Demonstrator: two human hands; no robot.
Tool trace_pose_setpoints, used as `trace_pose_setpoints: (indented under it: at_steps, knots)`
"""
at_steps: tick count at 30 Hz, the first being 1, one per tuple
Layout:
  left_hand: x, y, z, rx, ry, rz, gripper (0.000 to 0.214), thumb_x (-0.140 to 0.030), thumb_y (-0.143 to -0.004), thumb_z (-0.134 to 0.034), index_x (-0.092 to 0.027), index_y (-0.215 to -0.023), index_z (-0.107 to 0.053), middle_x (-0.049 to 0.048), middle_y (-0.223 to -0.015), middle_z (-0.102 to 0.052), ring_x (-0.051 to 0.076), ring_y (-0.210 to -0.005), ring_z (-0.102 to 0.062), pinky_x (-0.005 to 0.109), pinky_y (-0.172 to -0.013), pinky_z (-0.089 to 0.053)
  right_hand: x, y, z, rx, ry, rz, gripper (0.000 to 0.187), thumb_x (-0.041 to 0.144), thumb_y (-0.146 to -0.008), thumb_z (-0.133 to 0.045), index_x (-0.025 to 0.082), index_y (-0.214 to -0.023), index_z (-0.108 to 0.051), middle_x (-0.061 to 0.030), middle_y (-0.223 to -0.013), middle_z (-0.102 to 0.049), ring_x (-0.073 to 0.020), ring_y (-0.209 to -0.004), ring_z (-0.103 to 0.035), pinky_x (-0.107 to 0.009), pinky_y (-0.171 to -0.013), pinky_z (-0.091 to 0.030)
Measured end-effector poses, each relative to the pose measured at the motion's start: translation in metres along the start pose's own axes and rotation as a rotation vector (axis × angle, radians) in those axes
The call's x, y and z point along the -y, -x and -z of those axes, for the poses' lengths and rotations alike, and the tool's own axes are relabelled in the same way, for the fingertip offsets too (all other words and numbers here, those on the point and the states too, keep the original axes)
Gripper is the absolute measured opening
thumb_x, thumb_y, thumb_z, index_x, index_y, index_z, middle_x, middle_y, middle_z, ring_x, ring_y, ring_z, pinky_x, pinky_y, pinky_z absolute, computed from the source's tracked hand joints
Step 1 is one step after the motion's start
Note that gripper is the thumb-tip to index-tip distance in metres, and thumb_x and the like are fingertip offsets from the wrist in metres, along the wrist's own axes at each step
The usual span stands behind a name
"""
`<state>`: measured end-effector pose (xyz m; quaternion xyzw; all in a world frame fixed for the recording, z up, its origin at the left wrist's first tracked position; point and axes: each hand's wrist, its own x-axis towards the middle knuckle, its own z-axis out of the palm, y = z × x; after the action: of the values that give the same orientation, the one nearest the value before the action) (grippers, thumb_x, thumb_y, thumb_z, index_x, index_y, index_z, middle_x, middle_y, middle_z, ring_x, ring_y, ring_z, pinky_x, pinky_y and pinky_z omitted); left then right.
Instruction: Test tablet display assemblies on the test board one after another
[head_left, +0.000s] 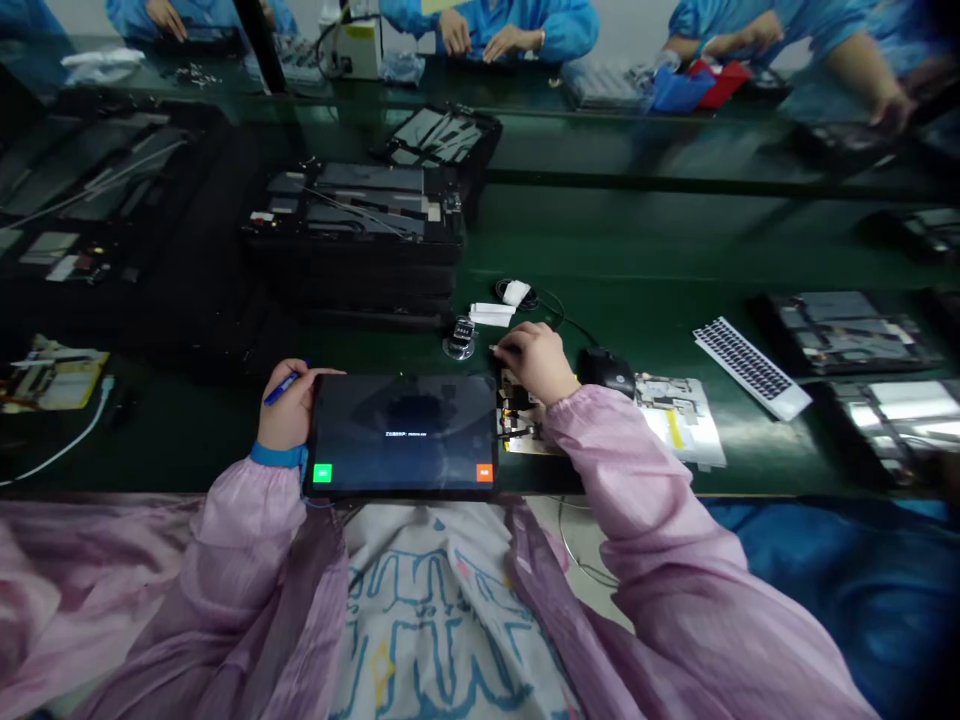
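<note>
A tablet screen lies dark at the bench's front edge, with a line of pale text, a green box at lower left and an orange-red one at lower right. My left hand is at its left edge, index finger along the top rim, with a blue pen tucked between the fingers. At the screen's upper right corner, my right hand pinches something small and pale, mostly hidden by the fingers. Beneath that hand, partly covered, is an opened assembly of circuit boards and cables.
Stacked device housings stand behind the screen. A small black counter, white strips and a coiled black cable lie nearer. A metal plate and a label sheet are at right. Co-workers' hands work across the bench.
</note>
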<state>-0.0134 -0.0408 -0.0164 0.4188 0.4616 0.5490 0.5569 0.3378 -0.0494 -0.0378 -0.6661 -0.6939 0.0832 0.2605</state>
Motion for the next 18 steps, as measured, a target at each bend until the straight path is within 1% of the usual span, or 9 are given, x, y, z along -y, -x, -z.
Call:
trace_pose_setpoints:
  at_steps: [2, 3, 5, 7, 9, 12, 15, 18]
  knots:
    - [0.0, 0.0, 0.0, -0.002, 0.007, 0.002, 0.029, -0.022, -0.066, -0.066, -0.02, -0.081, -0.042, 0.0024, -0.072, -0.069, 0.022, -0.076, -0.07, 0.031, -0.067, -0.056, 0.007, 0.009, 0.017, -0.023, -0.171, -0.021, 0.015, 0.029, -0.082, -0.064, 0.014, -0.084, -0.069, -0.0089, -0.088, -0.069, -0.0197, -0.081, -0.06, -0.033, -0.072, -0.047]
    - [-0.001, -0.001, 0.0, -0.005, 0.006, -0.001, 0.029, -0.022, -0.066, -0.066, -0.02, -0.081, -0.042, 0.0025, -0.072, -0.069, 0.022, -0.077, -0.07, 0.031, -0.068, -0.056, 0.011, 0.017, 0.026, -0.012, -0.27, -0.038, 0.018, 0.032, -0.083, -0.064, 0.014, -0.086, -0.068, -0.0077, -0.085, -0.069, -0.0171, -0.075, -0.059, -0.03, -0.067, -0.046]
    - [-0.001, -0.001, -0.002, -0.012, -0.005, -0.015, 0.028, -0.023, -0.066, -0.066, -0.02, -0.082, -0.042, 0.0026, -0.073, -0.069, 0.022, -0.079, -0.07, 0.032, -0.07, -0.056, 0.019, 0.039, 0.041, 0.077, -0.403, -0.054, 0.024, 0.038, -0.084, -0.063, 0.015, -0.086, -0.067, -0.0059, -0.081, -0.069, -0.0136, -0.065, -0.058, -0.027, -0.059, -0.045]
    - [-0.002, -0.001, -0.004, -0.015, -0.016, -0.026, 0.029, -0.023, -0.066, -0.066, -0.02, -0.082, -0.043, 0.0024, -0.072, -0.069, 0.022, -0.079, -0.07, 0.033, -0.071, -0.056, 0.026, 0.063, 0.049, 0.166, -0.446, -0.038, 0.023, 0.039, -0.083, -0.064, 0.016, -0.082, -0.067, -0.0049, -0.079, -0.069, -0.0129, -0.063, -0.058, -0.026, -0.058, -0.046]
    - [-0.004, -0.001, -0.006, -0.012, -0.028, -0.028, 0.029, -0.023, -0.066, -0.066, -0.02, -0.083, -0.042, 0.0023, -0.071, -0.069, 0.023, -0.078, -0.07, 0.035, -0.07, -0.056, 0.029, 0.084, 0.048, 0.177, -0.436, -0.023, 0.02, 0.036, -0.083, -0.065, 0.017, -0.081, -0.067, -0.0048, -0.078, -0.07, -0.0132, -0.063, -0.059, -0.026, -0.06, -0.048]
    - [-0.006, -0.001, -0.008, -0.013, -0.047, -0.025, 0.029, -0.023, -0.066, -0.066, -0.02, -0.083, -0.043, 0.0018, -0.072, -0.071, 0.024, -0.075, -0.069, 0.037, -0.068, -0.055, 0.027, 0.104, 0.037, 0.103, -0.422, -0.023, 0.016, 0.032, -0.085, -0.063, 0.017, -0.082, -0.067, -0.006, -0.079, -0.07, -0.0142, -0.065, -0.061, -0.027, -0.062, -0.051]
    - [-0.007, -0.002, -0.009, -0.034, -0.062, -0.033, 0.03, -0.022, -0.064, -0.068, -0.02, -0.082, -0.044, 0.0012, -0.072, -0.071, 0.025, -0.075, -0.069, 0.036, -0.069, -0.054, 0.023, 0.113, 0.026, 0.057, -0.488, -0.035, 0.017, 0.032, -0.086, -0.062, 0.016, -0.082, -0.067, -0.0066, -0.08, -0.07, -0.0149, -0.068, -0.064, -0.027, -0.062, -0.052]
    - [-0.008, -0.002, -0.01, -0.056, -0.093, -0.051, 0.031, -0.024, -0.064, -0.07, -0.019, -0.083, -0.045, 0.001, -0.074, -0.072, 0.023, -0.078, -0.069, 0.035, -0.071, -0.053, 0.02, 0.116, 0.019, 0.027, -0.548, -0.044, 0.019, 0.034, -0.087, -0.061, 0.016, -0.083, -0.068, -0.007, -0.082, -0.07, -0.0154, -0.07, -0.065, -0.027, -0.062, -0.053]
